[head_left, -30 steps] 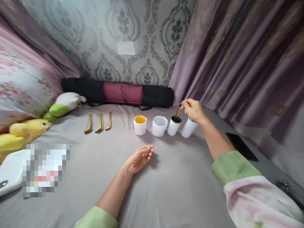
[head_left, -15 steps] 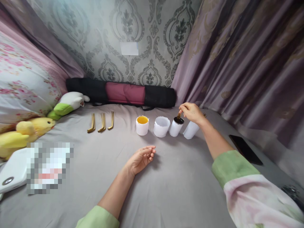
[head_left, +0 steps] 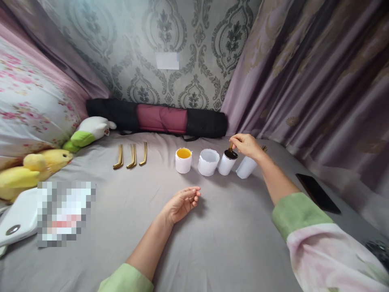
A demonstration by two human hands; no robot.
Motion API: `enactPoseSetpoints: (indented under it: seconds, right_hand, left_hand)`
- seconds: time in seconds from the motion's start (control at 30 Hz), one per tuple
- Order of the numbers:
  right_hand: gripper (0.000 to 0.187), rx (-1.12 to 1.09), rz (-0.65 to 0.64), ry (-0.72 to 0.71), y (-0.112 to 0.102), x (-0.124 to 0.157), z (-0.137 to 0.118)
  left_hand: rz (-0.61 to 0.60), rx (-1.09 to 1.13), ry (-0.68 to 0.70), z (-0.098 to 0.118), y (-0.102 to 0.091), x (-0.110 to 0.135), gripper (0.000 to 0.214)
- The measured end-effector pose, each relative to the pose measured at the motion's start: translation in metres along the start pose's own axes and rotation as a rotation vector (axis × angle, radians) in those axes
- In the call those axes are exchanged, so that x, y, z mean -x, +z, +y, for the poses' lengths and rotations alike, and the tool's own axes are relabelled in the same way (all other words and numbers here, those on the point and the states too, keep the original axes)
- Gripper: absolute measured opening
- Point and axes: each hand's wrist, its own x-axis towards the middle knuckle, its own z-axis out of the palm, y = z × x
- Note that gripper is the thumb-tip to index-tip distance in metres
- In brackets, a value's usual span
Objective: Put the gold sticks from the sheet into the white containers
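My right hand (head_left: 246, 145) is closed in a pinch on a slim gold-coloured stick (head_left: 231, 146), held at the mouth of a white cup with a dark inside (head_left: 226, 164). Whether the stick's lower end touches the cup is hard to make out. Beneath my right wrist a tilted white cylinder (head_left: 245, 167) has gold tips showing at its top. My left hand (head_left: 184, 205) rests on the grey sheet, palm turned sideways, fingers loosely stretched and nothing in them. Beyond it stand a translucent white cup (head_left: 208, 163) and a white cup with a yellow inside (head_left: 183, 162).
Three groups of gold bent sticks (head_left: 132, 157) lie at the left on the grey sheet (head_left: 127, 207). Plush toys (head_left: 45, 162) and a white device (head_left: 20, 221) are farther left. A black and maroon roll (head_left: 161, 119) lies along the wall. A dark phone (head_left: 317, 193) is at right.
The gold stick in my right hand looks slightly more upright at the cup's mouth. My left hand stays in place. The whole view has shifted a little.
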Motion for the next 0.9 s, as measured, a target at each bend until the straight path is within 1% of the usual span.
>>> enactPoseSetpoints:
  seconds: [0.33,0.9]
  right_hand:
    - [0.023,0.019,-0.004,0.036,-0.0039,0.0015,-0.0037]
    - [0.027,0.0,0.017,0.061,0.0012,0.0006,-0.0011]
  left_hand:
    - [0.005,-0.003,0.001,0.0002,0.0007,-0.0004,0.018]
    - [0.012,-0.003,-0.004,0.0,0.0004,-0.0014,0.019]
